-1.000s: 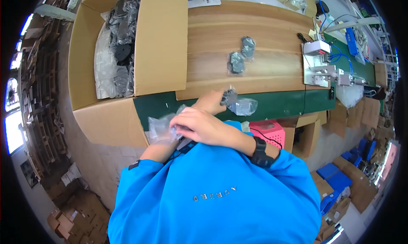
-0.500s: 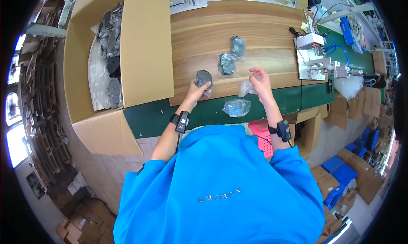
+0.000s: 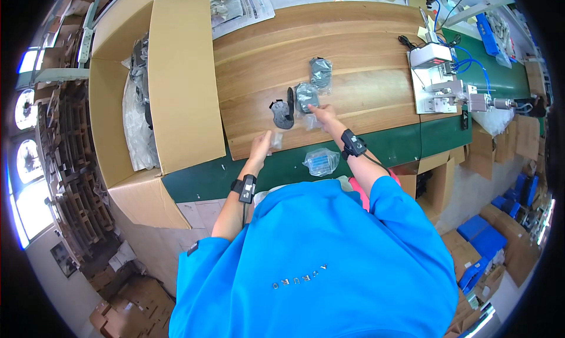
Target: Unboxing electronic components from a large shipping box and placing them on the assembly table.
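Observation:
My left hand is closed near the board's front edge, with a small clear plastic bag poking out of the fingers. Just beyond it lies a dark hinged part, unwrapped and spread open on the wooden board. My right hand pinches the near edge of a dark part in a clear bag. Loose clear film shows below those fingers. A second bagged dark part rests behind, almost touching the first. On the green tabletop nearer me sits a clear bag with blue contents.
A large open cardboard box with bagged dark parts stands on the left. At the right end of the wooden board, a metal fixture carries a white device and blue tubes. Newspaper lies at the back left.
The dark part from my left hand now lies unwrapped on the board. That hand has drawn back toward me. My right hand has moved left onto a bagged part. The view has shifted slightly.

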The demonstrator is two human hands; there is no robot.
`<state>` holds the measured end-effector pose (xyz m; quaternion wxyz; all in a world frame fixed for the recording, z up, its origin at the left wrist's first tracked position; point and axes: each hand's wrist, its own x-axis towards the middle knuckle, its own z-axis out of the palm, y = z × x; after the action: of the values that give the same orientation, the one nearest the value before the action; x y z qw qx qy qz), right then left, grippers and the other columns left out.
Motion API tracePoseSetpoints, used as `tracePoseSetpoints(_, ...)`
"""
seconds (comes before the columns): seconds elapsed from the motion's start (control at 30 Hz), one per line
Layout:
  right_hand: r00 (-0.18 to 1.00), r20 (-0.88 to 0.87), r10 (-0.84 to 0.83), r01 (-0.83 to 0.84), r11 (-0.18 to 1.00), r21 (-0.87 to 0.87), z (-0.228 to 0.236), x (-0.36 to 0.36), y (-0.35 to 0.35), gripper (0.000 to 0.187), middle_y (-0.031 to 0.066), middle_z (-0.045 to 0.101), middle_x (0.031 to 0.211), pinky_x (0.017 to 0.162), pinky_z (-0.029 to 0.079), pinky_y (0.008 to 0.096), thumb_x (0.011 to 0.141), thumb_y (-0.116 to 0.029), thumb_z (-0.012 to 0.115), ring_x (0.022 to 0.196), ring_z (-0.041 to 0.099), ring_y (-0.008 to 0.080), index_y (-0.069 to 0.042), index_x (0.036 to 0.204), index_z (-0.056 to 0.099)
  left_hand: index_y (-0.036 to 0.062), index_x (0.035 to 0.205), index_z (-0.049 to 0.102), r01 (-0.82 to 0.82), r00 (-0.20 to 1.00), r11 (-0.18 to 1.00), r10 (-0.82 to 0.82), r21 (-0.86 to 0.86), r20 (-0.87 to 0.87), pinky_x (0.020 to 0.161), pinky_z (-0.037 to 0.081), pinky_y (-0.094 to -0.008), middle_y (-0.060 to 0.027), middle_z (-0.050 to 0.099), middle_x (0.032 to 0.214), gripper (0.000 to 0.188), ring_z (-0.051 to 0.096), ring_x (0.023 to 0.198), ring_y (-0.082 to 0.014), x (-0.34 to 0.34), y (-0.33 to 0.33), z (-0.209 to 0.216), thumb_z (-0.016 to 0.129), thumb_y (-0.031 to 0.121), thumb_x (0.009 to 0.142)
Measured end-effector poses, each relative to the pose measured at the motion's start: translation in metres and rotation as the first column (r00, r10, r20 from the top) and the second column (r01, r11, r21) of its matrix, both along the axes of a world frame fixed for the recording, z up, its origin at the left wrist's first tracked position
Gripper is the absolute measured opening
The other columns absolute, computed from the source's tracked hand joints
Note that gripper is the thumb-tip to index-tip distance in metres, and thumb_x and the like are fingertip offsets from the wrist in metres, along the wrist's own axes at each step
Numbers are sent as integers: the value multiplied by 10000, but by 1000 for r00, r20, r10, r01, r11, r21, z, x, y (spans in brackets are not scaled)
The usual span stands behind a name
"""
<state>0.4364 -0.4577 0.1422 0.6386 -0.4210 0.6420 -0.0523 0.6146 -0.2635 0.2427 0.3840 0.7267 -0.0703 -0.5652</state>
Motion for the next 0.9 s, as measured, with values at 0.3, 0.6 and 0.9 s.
tracePoseSetpoints(0.3,978,-21,209,-186,816,-547,75,-8,-3,267,133,707,851,637,500,348,859,-270,744,750,666,220,-22,792,669,68,1096,538,-139,990,970,138,-201,-19,528,405,-247,-70,640,835,210,508,597,-95,-28,-2,-26,548,-7,899)
tracePoseSetpoints(0.6,987,146,-63,146,723,-675,72,-28,-73,242,203,656,930,756,500,427,834,-184,645,864,659,345,-16,986,557,98,1205,563,162,986,966,-150,-199,76,498,319,-213,36,491,757,236,414,594,-49,-46,-23,-15,500,169,988)
tracePoseSetpoints(0.9,885,-434,168,-416,704,-576,1,-6,-93,384,262,687,1055,873,526,449,806,-271,711,987,667,411,-1,1076,671,52,1090,626,136,990,979,-129,-148,57,636,411,-260,4,562,794,215,515,719,-94,-37,4,8,554,174,927)
